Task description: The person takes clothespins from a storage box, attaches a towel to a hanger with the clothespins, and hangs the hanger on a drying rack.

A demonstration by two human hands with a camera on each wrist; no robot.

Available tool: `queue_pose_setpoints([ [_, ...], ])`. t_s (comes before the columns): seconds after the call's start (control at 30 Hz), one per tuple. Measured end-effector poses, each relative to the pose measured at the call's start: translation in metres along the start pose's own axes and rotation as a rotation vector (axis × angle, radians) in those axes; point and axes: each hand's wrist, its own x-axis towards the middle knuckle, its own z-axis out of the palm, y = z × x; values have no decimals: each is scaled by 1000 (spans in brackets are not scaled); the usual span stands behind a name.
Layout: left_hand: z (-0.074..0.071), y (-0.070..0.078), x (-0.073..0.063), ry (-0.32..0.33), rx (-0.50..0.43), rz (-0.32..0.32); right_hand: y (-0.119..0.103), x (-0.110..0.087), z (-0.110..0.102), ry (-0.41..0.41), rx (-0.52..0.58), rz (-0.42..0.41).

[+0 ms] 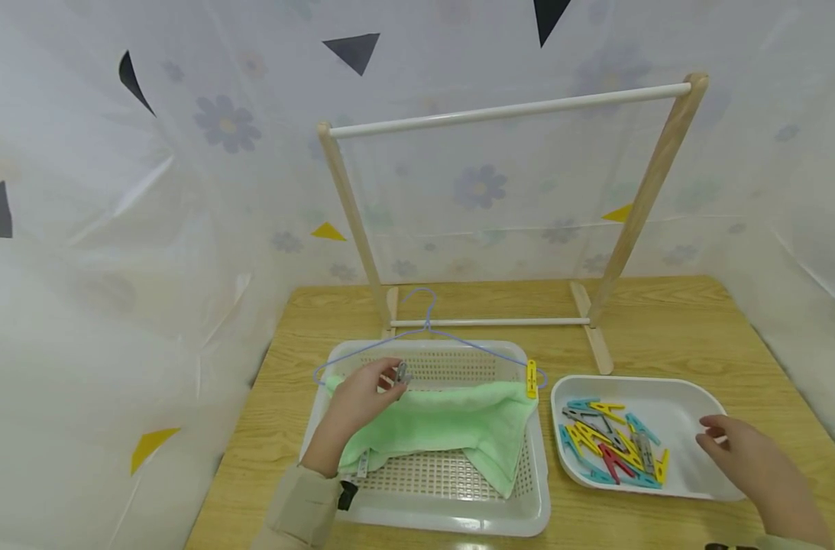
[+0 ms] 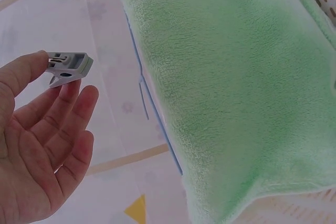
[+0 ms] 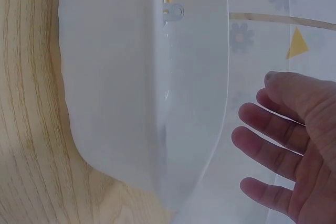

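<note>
My left hand (image 1: 364, 401) pinches a grey clothespin (image 2: 69, 66) between thumb and fingertips, above the left part of a green towel (image 1: 424, 422). The towel lies over a white slotted basket (image 1: 482, 522), along the lower side of a blue wire hanger (image 1: 389, 343). A yellow clothespin (image 1: 531, 380) sits at the towel's right end by the hanger. My right hand (image 1: 747, 458) hovers over the right side of a white tray (image 1: 688, 428) with its fingers loosely bent and nothing in them. Several coloured clothespins (image 1: 613, 444) lie in the tray's left part.
Behind the basket stands a wooden rack with a white top bar (image 1: 513, 112) and wooden posts (image 1: 647, 202). Its feet rest on the wood-grain table (image 1: 665, 336). A flower-patterned curtain (image 1: 252, 206) hangs around the back and sides.
</note>
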Motion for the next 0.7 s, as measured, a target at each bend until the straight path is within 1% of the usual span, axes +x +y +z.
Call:
queue_pose_setpoints([
  [0.17,0,-1,-1,4,-6,-10,-3,3,0,-3,3,3],
  [0.37,0,-2,-1,-1,-16,-22,-8,4,0,21,7,-17],
  [0.43,0,-3,-1,-1,-18,-21,-11,6,0,17,4,-25],
  [0.7,0,-3,-3,-3,-25,-38,-29,16,0,7,-15,-56],
])
